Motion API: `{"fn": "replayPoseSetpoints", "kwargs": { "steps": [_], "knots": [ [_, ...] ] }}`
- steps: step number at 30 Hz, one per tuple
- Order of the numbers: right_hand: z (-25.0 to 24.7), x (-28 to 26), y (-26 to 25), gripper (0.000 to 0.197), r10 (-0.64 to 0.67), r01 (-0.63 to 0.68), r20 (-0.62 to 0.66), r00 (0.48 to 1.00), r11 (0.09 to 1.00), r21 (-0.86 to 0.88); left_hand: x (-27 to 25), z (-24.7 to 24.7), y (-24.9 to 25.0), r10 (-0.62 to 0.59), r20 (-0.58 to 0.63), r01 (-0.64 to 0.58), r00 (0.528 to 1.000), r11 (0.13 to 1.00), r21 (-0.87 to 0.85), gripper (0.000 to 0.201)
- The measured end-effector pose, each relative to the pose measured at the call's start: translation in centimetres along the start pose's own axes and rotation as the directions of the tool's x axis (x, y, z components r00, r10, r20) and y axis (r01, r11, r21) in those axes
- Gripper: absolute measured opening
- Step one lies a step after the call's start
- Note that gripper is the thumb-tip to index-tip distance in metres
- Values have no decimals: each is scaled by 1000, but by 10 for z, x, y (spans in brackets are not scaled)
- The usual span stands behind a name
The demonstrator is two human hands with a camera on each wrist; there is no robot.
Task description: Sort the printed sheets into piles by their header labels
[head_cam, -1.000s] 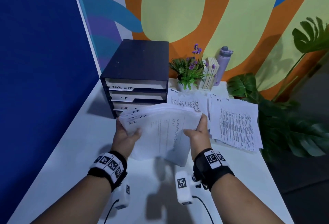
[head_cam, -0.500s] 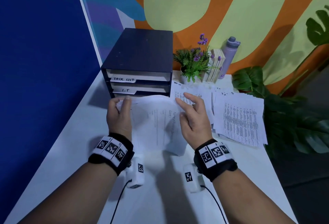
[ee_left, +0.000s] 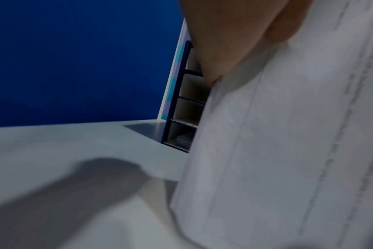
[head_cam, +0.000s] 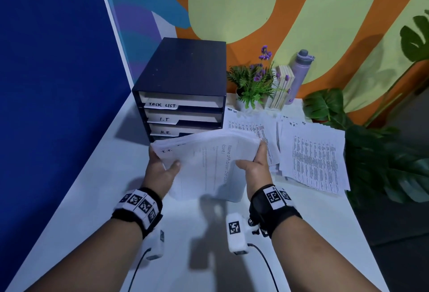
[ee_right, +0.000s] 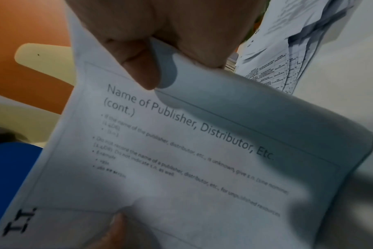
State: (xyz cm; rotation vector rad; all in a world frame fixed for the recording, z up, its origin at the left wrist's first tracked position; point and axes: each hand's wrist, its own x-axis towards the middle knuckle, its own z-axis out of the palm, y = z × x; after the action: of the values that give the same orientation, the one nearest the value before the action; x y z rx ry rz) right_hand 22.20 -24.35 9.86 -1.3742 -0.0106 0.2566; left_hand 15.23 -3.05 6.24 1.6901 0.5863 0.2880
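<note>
Bare forearms; black fabric wristband (head_cam: 137, 208) on left, black fabric wrist strap (head_cam: 271, 208) on right, both carrying white square-code tags; white camera boxes beneath wristbands, black cables trailing.

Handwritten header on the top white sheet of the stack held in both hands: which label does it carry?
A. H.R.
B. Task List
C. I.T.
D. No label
C: the right wrist view shows "I.T." handwritten at the corner of the top white sheet, gripped by the right hand.

Navy drawer unit (head_cam: 185, 76), white sheets (head_cam: 209, 166), lilac bottle (head_cam: 299, 73), orange-and-yellow wall (head_cam: 232, 1).
</note>
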Motion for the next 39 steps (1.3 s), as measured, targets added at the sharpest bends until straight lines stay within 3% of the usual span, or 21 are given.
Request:
{"fn": "replayPoseSetpoints", "kwargs": {
  "steps": [3,6,10,13,16,21,27,29,31,34,36,39],
  "knots": [
    [1,0,-1,67,21,-19,-39,999,998,56,-2,9,13,22,-53,-31,998,981,-189,60],
    [1,4,14,79,54,-53,-39,998,998,22,-3,9,9,27,-27,-32,999,982,-188,59],
    [5,5,27,52,113,-112,-2,994,991,-68,0,7,1,6,-58,-6,998,1000,-1,42],
    [3,13,25,54,107,-107,-3,994,993,-48,6,4,6,-6,-116,-5,993,996,-94,40],
    [3,17,27,54,98,-96,34,995,994,-47,7,-4,3,-25,-57,14,998,984,-179,40],
    [3,13,48,54,133,-126,74,988,988,-93,7,-9,-18,-80,31,83,996,992,-93,45],
    [12,19,58,39,206,-160,106,973,926,-341,21,-20,-25,-142,-139,135,980,989,-56,29],
    [23,24,59,10,220,-179,89,971,926,-333,25,-29,-36,-224,-163,216,961,974,-65,28],
    [35,32,63,23,238,-201,74,968,922,-331,27,-40,-51,-309,-166,306,936,951,-49,26],
    [49,49,70,12,271,-246,7,963,884,-397,30,-54,-60,-384,-132,381,914,923,-50,26],
    [51,63,68,17,310,-292,-20,950,870,-397,30,-58,-52,-396,-69,390,916,917,-87,27],
    [50,84,58,20,342,-367,-133,930,877,-311,19,-62,-33,-398,166,411,902,910,-48,31]
  ]
}}
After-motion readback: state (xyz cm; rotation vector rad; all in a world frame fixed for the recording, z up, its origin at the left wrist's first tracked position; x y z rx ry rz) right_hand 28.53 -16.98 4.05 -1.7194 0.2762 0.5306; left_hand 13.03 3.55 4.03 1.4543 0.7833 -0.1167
